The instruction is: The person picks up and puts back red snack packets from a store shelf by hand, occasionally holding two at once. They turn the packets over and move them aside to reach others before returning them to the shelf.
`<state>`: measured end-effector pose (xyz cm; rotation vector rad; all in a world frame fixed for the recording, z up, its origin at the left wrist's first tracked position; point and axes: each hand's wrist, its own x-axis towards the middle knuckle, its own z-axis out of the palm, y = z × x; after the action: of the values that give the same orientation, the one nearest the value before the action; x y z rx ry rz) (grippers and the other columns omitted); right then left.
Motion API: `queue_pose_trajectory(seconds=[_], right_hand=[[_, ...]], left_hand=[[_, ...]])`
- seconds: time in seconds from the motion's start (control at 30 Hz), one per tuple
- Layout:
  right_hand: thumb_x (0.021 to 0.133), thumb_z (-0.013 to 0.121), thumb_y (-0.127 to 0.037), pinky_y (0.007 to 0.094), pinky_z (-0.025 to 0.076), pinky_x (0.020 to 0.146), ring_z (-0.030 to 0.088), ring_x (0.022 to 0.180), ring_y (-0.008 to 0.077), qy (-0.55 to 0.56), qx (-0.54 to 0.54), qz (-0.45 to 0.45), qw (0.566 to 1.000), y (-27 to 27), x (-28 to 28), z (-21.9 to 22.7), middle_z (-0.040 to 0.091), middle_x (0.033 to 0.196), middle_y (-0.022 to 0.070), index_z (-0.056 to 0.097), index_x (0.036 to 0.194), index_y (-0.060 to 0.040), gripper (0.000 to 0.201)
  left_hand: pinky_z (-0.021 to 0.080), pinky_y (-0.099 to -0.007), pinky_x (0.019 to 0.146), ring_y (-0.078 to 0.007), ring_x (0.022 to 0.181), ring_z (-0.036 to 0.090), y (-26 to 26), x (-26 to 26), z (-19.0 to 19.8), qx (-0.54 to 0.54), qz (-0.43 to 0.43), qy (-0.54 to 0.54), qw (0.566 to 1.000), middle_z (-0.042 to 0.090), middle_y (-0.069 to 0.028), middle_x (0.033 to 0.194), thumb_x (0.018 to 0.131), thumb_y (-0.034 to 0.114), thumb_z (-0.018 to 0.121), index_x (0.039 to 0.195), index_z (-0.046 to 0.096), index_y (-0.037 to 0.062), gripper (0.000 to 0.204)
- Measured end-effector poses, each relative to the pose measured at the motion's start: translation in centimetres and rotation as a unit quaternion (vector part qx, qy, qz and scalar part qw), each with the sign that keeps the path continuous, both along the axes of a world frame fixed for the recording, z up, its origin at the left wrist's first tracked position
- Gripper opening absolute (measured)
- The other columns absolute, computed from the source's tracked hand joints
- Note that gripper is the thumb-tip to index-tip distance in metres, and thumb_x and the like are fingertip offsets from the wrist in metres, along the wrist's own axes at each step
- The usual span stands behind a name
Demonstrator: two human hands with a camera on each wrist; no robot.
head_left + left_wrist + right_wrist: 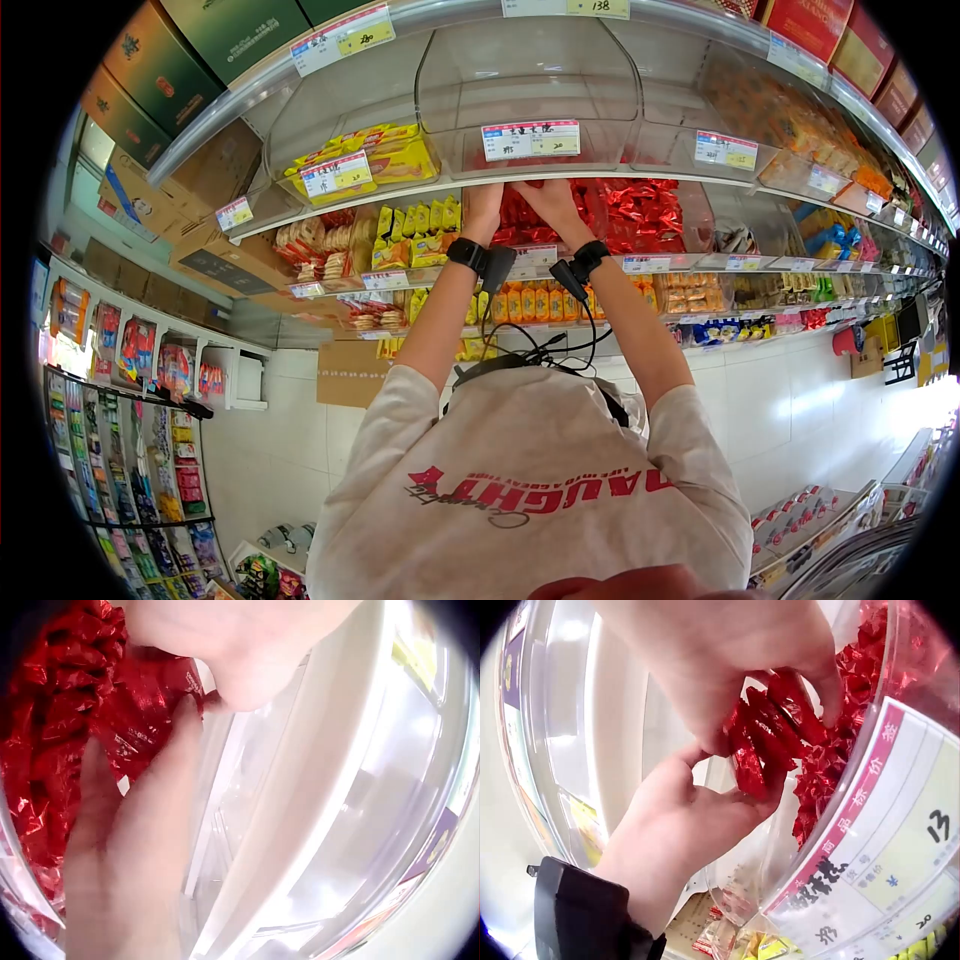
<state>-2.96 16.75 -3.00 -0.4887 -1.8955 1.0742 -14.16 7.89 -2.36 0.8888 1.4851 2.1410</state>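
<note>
In the right wrist view, several red foil-wrapped packets (pixel 762 742) stand side by side between the two hands. My left hand (pixel 694 817) holds them from below, thumb and fingers curled round their lower ends. From above, my right hand (pixel 735 645) grips the same packets with its fingers bent down over them. More red packets (pixel 829 776) fill the clear bin alongside. The left wrist view has the left hand (pixel 247 645) at the top and the right hand (pixel 139 832) lower left, red wrappers (pixel 139 712) between them. In the head view, the shelf above partly hides both hands.
A white shelf edge (pixel 400 195) runs just above the hands. Yellow packets (pixel 418 225) lie left of the red bin, more red packets (pixel 640 215) to its right. A price card (pixel 877 847) fronts the bin. Orange packets (pixel 540 302) line the tier below.
</note>
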Motion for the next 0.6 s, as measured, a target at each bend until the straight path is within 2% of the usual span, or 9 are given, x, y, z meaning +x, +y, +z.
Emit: queue_pose_trajectory(seconds=[0.07, 0.17, 0.27, 0.37, 0.47, 0.57, 0.6], right_hand=[[0.087, 0.076, -0.029, 0.0391, 0.051, 0.096, 0.067, 0.111, 0.0336, 0.048, 0.017, 0.048, 0.998, 0.3, -0.7, -0.3, 0.072, 0.116, 0.0195, 0.065, 0.123, 0.0003, 0.048], [0.086, 0.074, -0.028, 0.0421, 0.051, 0.098, 0.062, 0.119, 0.0387, -0.063, 0.072, 0.017, 0.995, 0.2, -1.3, -0.5, 0.066, 0.127, 0.0213, 0.062, 0.125, -0.0026, 0.048], [0.085, 0.074, -0.026, 0.0427, 0.050, 0.100, 0.060, 0.121, 0.0385, -0.123, 0.091, 0.021, 0.988, 0.6, -1.5, -0.3, 0.064, 0.130, 0.0207, 0.062, 0.125, -0.0014, 0.049], [0.083, 0.075, -0.025, 0.0425, 0.049, 0.100, 0.060, 0.120, 0.0386, -0.093, 0.081, 0.035, 0.992, 0.7, -1.7, -0.1, 0.064, 0.128, 0.0212, 0.062, 0.125, -0.0010, 0.050], [0.082, 0.077, -0.025, 0.0419, 0.049, 0.101, 0.061, 0.118, 0.0383, -0.096, 0.089, 0.058, 0.990, 1.1, -1.6, -0.5, 0.065, 0.127, 0.0215, 0.061, 0.126, -0.0007, 0.053], [0.080, 0.080, -0.027, 0.0415, 0.049, 0.101, 0.062, 0.117, 0.0375, -0.121, 0.058, 0.129, 0.983, 1.0, -1.4, 0.1, 0.066, 0.126, 0.0206, 0.062, 0.127, -0.0011, 0.056], [0.081, 0.079, -0.027, 0.0410, 0.049, 0.100, 0.062, 0.115, 0.0362, -0.119, 0.066, 0.134, 0.982, 0.9, -1.4, -0.1, 0.067, 0.124, 0.0203, 0.063, 0.126, -0.0007, 0.054]], left_hand=[[0.046, -0.0370, 0.100, -0.0229, 0.119, 0.059, 0.2, 0.0, 0.6, -0.026, 0.001, 0.051, 0.998, 0.063, -0.0130, 0.131, 0.097, 0.033, 0.071, 0.132, 0.058, 0.0002, 0.049], [0.049, -0.0400, 0.096, -0.0308, 0.112, 0.064, 2.1, -1.9, -2.0, -0.097, 0.069, 0.208, 0.971, 0.068, -0.0182, 0.122, 0.096, 0.039, 0.069, 0.124, 0.063, -0.0013, 0.049], [0.051, -0.0434, 0.090, -0.0377, 0.103, 0.067, 1.5, -1.6, -0.4, -0.132, 0.079, 0.281, 0.947, 0.071, -0.0210, 0.111, 0.095, 0.041, 0.067, 0.115, 0.067, -0.0013, 0.046], [0.049, -0.0425, 0.096, -0.0359, 0.114, 0.064, 1.9, -3.0, -0.7, -0.169, 0.049, 0.356, 0.918, 0.069, -0.0220, 0.120, 0.098, 0.043, 0.064, 0.125, 0.064, -0.0010, 0.052], [0.050, -0.0423, 0.094, -0.0355, 0.110, 0.065, 2.8, -4.1, -2.5, -0.176, 0.035, 0.358, 0.916, 0.070, -0.0222, 0.117, 0.099, 0.044, 0.060, 0.121, 0.066, -0.0019, 0.051], [0.050, -0.0403, 0.096, -0.0313, 0.111, 0.065, 1.4, -3.5, -0.4, -0.265, -0.011, 0.332, 0.905, 0.071, -0.0180, 0.119, 0.100, 0.044, 0.058, 0.123, 0.065, -0.0009, 0.051], [0.049, -0.0395, 0.097, -0.0291, 0.113, 0.064, 1.4, -3.9, -0.8, -0.268, -0.035, 0.304, 0.914, 0.070, -0.0162, 0.122, 0.100, 0.045, 0.058, 0.125, 0.064, 0.0000, 0.052]])
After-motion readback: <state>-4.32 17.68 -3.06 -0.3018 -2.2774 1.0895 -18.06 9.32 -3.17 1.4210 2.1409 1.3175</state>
